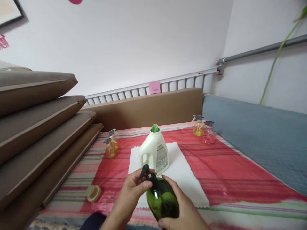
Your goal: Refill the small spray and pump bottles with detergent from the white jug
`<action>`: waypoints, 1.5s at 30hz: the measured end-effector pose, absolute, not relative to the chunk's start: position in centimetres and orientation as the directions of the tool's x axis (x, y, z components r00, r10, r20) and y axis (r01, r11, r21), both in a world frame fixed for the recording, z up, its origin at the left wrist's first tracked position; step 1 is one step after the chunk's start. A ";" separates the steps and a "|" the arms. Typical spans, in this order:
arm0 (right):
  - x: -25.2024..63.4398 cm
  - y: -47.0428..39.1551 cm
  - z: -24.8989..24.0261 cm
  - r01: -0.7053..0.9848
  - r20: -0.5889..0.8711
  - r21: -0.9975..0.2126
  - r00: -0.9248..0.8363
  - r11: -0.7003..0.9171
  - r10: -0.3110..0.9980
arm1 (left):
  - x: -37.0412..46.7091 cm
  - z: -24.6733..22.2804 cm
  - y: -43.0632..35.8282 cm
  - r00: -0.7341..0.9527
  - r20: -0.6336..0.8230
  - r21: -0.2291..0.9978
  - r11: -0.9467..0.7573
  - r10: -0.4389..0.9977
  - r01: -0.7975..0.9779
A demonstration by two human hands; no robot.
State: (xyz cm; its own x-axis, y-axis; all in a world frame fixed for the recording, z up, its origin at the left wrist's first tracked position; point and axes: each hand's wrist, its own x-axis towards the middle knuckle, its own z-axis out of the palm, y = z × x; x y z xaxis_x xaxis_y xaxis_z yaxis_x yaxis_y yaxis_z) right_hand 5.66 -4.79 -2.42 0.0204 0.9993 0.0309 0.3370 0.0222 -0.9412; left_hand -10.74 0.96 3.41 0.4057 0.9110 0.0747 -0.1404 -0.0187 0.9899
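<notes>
A dark green pump bottle (163, 203) is tilted in front of me at the bottom centre. My left hand (135, 188) has its fingers closed round the black pump head (151, 179) at the bottle's neck. Wrapped round the bottle's body from the right is my right hand (183, 207). Just beyond them a large white jug (153, 148) stands upright on a white cloth (184, 172), its green spout showing in the open mouth. To the left, a pale green cap (93, 193) lies on the red sheet.
Two small spray bottles (110, 150) stand at the left, two more (208, 134) at the back right. Brown cushions (35, 118) are stacked on the left. A brown board (148, 107) and a radiator (131, 92) line the back; blue-grey padding (251, 131) borders the right.
</notes>
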 end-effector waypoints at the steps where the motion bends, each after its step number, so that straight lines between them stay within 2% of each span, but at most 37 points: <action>1: 5.6 -4.8 -2.4 0.339 0.030 -0.940 0.029 0.019 0.999 | -10.8 3.4 1.0 0.413 0.078 0.990 -0.021 0.907 -0.141; 7: 5.3 -4.8 -1.7 0.368 0.021 -0.930 0.031 0.008 0.999 | -11.4 3.4 1.0 0.447 0.090 0.989 -0.028 0.890 -0.143; 15: 5.2 -4.8 -0.6 0.323 0.006 -0.946 -0.003 0.006 1.000 | -11.6 4.6 0.5 0.480 0.105 0.986 -0.027 0.871 -0.167; 19: 4.8 -4.6 0.1 0.360 0.012 -0.933 0.037 -0.002 0.999 | -11.2 4.4 0.9 0.372 0.139 0.976 -0.063 0.918 -0.210; 23: 4.4 -4.3 0.8 0.357 0.043 -0.933 -0.027 0.050 0.999 | -11.2 4.3 1.3 0.228 0.206 0.957 -0.147 0.951 -0.251; 30: 3.6 -4.2 1.7 0.309 0.048 -0.949 -0.052 0.061 0.998 | -13.4 6.3 0.3 0.420 0.228 0.956 -0.119 0.878 -0.270; 36: 3.1 -4.1 2.6 0.280 0.083 -0.955 -0.057 0.096 0.995 | -13.4 7.2 0.2 0.242 0.283 0.928 -0.201 0.928 -0.315; 42: 2.6 -4.4 3.1 0.233 0.045 -0.970 -0.080 0.063 0.996 | -13.9 7.3 -0.1 0.366 0.239 0.938 -0.117 0.899 -0.326; 45: 2.5 -4.5 3.1 0.259 0.044 -0.964 -0.080 0.063 0.996 | -13.4 6.9 -0.3 0.268 0.287 0.919 -0.185 0.920 -0.348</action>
